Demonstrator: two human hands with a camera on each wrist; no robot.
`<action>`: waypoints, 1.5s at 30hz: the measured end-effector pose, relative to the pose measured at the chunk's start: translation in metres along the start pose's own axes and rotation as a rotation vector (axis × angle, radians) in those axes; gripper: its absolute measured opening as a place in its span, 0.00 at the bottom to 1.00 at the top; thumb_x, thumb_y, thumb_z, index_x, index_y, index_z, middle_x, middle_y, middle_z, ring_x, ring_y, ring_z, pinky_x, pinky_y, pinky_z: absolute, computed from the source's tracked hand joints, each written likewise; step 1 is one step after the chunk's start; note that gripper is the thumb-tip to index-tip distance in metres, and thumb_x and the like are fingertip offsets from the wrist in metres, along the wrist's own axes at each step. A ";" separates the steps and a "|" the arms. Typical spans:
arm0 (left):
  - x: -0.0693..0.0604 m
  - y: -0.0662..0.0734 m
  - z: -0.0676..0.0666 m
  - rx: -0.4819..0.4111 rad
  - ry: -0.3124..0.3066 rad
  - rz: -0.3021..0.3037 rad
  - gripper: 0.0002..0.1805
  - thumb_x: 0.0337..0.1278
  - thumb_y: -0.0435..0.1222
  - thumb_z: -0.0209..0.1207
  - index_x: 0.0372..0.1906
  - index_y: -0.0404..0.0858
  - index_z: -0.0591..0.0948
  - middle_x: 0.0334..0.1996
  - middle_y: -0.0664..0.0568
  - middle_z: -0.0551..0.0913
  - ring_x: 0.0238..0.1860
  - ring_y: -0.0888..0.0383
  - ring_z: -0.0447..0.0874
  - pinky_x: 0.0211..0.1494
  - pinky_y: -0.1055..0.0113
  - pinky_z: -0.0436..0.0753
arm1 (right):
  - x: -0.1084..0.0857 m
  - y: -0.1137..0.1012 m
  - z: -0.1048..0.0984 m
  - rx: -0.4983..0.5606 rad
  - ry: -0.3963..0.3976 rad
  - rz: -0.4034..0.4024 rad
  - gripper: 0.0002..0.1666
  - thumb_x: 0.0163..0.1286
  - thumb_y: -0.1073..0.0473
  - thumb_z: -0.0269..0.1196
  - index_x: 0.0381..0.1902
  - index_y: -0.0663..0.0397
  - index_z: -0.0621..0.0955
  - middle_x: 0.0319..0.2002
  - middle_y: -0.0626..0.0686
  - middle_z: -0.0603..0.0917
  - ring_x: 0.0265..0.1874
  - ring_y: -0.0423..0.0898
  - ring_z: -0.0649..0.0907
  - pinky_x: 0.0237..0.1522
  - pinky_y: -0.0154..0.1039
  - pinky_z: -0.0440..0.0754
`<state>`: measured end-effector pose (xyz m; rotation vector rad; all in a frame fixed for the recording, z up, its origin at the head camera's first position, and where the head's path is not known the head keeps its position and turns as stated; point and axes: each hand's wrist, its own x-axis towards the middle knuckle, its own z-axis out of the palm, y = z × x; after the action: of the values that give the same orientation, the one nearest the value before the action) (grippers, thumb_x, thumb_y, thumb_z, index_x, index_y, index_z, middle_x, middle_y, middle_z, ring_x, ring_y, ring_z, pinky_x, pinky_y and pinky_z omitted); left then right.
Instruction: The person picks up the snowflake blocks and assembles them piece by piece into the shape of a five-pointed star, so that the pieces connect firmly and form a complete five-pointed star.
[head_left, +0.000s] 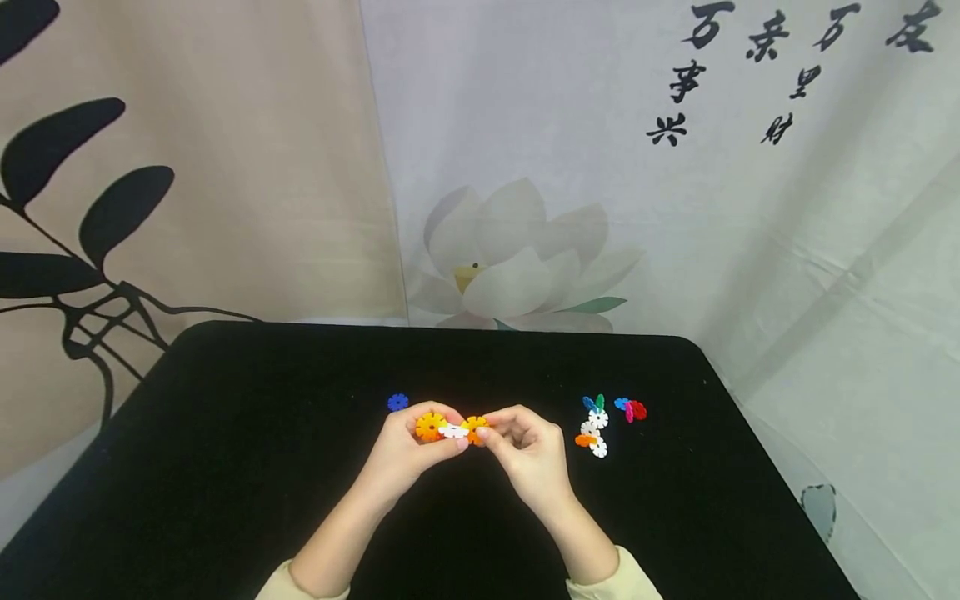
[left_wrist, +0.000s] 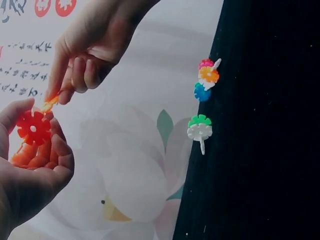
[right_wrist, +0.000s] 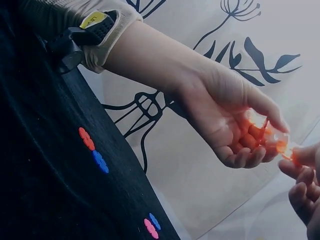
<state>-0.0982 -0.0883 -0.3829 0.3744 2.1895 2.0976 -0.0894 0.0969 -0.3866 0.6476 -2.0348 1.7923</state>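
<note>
Your left hand (head_left: 405, 446) curls thumb and fingers around the left orange disc (head_left: 429, 428); your right hand (head_left: 536, 458) pinches the right orange disc (head_left: 475, 428). A white disc (head_left: 453, 431) sits between them, above the middle of the black table (head_left: 225, 467). The table's left and right edges lie well apart from your hands; its far edge runs beyond a blue disc (head_left: 397, 402) just past your left hand. A mixed cluster (head_left: 597, 419) and a red-pink-blue cluster (head_left: 637, 409) bound your right side. Some fingertips hide behind the discs; glare blurs their joints in the right wrist view. Your sleeves (head_left: 611, 579) are cut off nearest you.
</note>
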 end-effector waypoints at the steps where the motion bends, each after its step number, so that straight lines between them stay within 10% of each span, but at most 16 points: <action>1: 0.000 0.000 0.000 -0.002 0.002 0.000 0.12 0.49 0.35 0.70 0.39 0.38 0.82 0.39 0.45 0.80 0.38 0.47 0.80 0.40 0.59 0.83 | 0.000 -0.003 0.000 0.002 -0.002 -0.001 0.10 0.56 0.78 0.66 0.35 0.66 0.82 0.30 0.59 0.86 0.20 0.44 0.81 0.25 0.33 0.80; 9: 0.001 0.004 -0.002 -0.007 0.067 -0.011 0.10 0.51 0.35 0.69 0.38 0.36 0.84 0.38 0.47 0.82 0.37 0.47 0.80 0.42 0.60 0.83 | 0.009 -0.014 -0.010 -0.028 0.040 0.016 0.05 0.60 0.77 0.63 0.36 0.70 0.81 0.29 0.63 0.84 0.26 0.51 0.84 0.33 0.34 0.83; 16: 0.003 0.006 -0.010 -0.073 0.103 -0.079 0.13 0.51 0.33 0.68 0.43 0.33 0.84 0.43 0.45 0.82 0.42 0.47 0.79 0.43 0.63 0.82 | 0.016 0.034 -0.032 -0.233 0.121 0.211 0.07 0.63 0.67 0.65 0.40 0.63 0.84 0.32 0.57 0.86 0.19 0.44 0.78 0.19 0.30 0.71; 27: 0.005 0.003 -0.012 -0.110 0.063 -0.073 0.13 0.53 0.32 0.67 0.42 0.30 0.82 0.39 0.42 0.83 0.36 0.47 0.84 0.45 0.64 0.82 | 0.007 0.104 -0.051 -0.450 -0.029 0.432 0.20 0.64 0.59 0.66 0.51 0.63 0.81 0.43 0.58 0.84 0.18 0.43 0.76 0.19 0.35 0.75; 35: 0.006 0.002 -0.009 -0.116 0.056 -0.110 0.12 0.52 0.30 0.67 0.42 0.30 0.82 0.39 0.41 0.82 0.36 0.46 0.84 0.44 0.62 0.82 | 0.002 0.113 -0.045 -0.523 -0.162 0.493 0.21 0.63 0.59 0.66 0.53 0.62 0.80 0.48 0.60 0.80 0.41 0.51 0.79 0.46 0.49 0.80; 45: 0.006 -0.003 -0.006 -0.024 0.079 -0.136 0.14 0.44 0.31 0.72 0.39 0.36 0.84 0.41 0.46 0.81 0.41 0.48 0.80 0.43 0.61 0.83 | 0.003 0.104 -0.047 -0.428 -0.229 0.604 0.17 0.55 0.66 0.68 0.43 0.65 0.80 0.35 0.56 0.79 0.21 0.44 0.79 0.26 0.38 0.81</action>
<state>-0.1058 -0.0932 -0.3854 0.1380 2.1624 2.0979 -0.1507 0.1533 -0.4650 0.1111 -2.8822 1.5061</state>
